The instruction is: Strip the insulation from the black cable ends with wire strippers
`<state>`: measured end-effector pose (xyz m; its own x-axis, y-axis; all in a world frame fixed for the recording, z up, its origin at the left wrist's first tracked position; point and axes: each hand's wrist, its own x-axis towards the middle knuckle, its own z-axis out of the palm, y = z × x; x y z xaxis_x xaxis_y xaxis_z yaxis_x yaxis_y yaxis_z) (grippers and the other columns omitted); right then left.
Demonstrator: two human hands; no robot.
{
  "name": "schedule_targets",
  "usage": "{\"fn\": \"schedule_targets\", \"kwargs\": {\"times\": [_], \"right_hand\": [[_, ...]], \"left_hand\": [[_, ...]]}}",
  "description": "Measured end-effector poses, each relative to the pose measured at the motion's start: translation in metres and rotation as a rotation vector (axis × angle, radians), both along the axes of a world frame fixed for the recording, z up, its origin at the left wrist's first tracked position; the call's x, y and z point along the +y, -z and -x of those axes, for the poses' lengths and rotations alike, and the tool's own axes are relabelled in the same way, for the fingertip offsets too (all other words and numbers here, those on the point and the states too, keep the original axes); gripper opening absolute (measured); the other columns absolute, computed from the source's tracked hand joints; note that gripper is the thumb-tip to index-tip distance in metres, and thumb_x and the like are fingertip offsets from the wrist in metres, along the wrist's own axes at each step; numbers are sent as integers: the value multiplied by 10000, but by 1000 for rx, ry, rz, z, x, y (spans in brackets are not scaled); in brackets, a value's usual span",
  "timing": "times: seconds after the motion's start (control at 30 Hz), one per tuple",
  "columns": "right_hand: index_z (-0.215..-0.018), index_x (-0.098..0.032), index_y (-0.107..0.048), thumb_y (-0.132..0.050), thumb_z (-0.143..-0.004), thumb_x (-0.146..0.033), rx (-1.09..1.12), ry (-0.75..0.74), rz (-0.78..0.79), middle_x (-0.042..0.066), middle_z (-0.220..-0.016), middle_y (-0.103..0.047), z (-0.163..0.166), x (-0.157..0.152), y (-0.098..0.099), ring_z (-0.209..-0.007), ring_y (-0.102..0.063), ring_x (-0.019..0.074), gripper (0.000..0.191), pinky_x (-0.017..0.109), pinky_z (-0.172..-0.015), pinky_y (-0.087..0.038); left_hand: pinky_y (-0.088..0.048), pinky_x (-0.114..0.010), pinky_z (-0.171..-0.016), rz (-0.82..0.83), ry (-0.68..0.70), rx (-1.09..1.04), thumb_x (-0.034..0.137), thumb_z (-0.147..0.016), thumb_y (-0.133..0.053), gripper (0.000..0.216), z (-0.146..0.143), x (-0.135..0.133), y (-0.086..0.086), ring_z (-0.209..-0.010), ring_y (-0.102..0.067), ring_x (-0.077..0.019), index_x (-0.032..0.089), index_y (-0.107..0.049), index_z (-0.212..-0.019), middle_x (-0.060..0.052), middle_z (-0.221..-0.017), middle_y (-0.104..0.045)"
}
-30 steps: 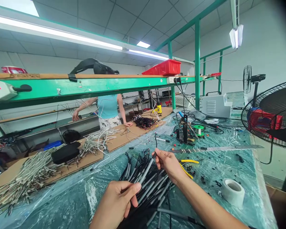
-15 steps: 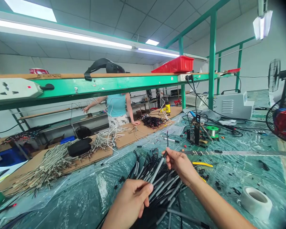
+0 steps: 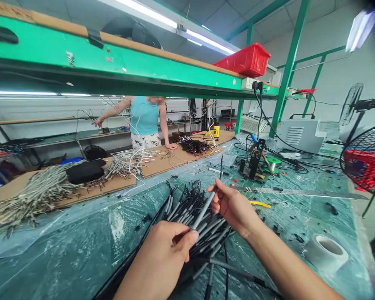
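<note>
Between thumb and fingers, my left hand (image 3: 171, 246) pinches the lower part of a cable in grey corrugated sleeving (image 3: 203, 213). My right hand (image 3: 233, 205) is closed on the same cable higher up, where the grey sleeve gives way to a thin black end. That black tip points upward past my right fingers. Under both hands lies a heap of similar sleeved cables (image 3: 187, 210), with black ends fanned toward the back. The left hand hides part of the heap and the lower end of the held cable.
A roll of white tape (image 3: 326, 252) stands at the right. Behind lie a steel ruler (image 3: 303, 192), a green solder spool (image 3: 272, 164) and a black stand (image 3: 253, 160). Bundles of pale wires (image 3: 43, 193) lie on cardboard. A green shelf (image 3: 162, 66) crosses above; a person (image 3: 145, 118) stands beyond.
The view has tilted and shifted, so the shelf appears larger and slanted. Both hands keep their hold on the cable, which stays at much the same angle.
</note>
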<state>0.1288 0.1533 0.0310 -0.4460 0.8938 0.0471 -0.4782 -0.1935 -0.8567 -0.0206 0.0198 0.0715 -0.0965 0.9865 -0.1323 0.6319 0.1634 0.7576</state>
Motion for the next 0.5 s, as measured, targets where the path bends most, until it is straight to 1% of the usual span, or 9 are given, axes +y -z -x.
{"fn": "schedule_targets", "kwargs": {"times": [0.23, 0.4, 0.5], "right_hand": [[-741, -122, -683, -765, -682, -514, 19, -5, 33, -32, -486, -505, -1, 0, -1, -404, -437, 83, 404, 223, -437, -344], [-701, -129, -663, -713, -745, -487, 37, -8, 65, -39, -468, -459, -1, 0, -3, -398, -400, 78, 364, 230, -432, -320], [-695, -127, -662, -697, -759, -482, 35, -10, 79, -38, -466, -447, -1, 1, -4, -396, -390, 80, 363, 234, -431, -313]], "left_hand": [[-259, -281, -515, 43, 13, 79, 474, -885, -398, 424, -1, 0, 0, -458, -425, -131, 229, -450, -543, 75, -419, -421], [-264, -277, -517, 42, 18, 86, 486, -872, -415, 420, -2, 1, 5, -443, -415, -128, 234, -442, -537, 80, -410, -406], [-269, -275, -517, 38, 21, 80, 493, -867, -418, 421, -2, 2, 6, -448, -423, -131, 235, -448, -537, 74, -414, -417]]}}
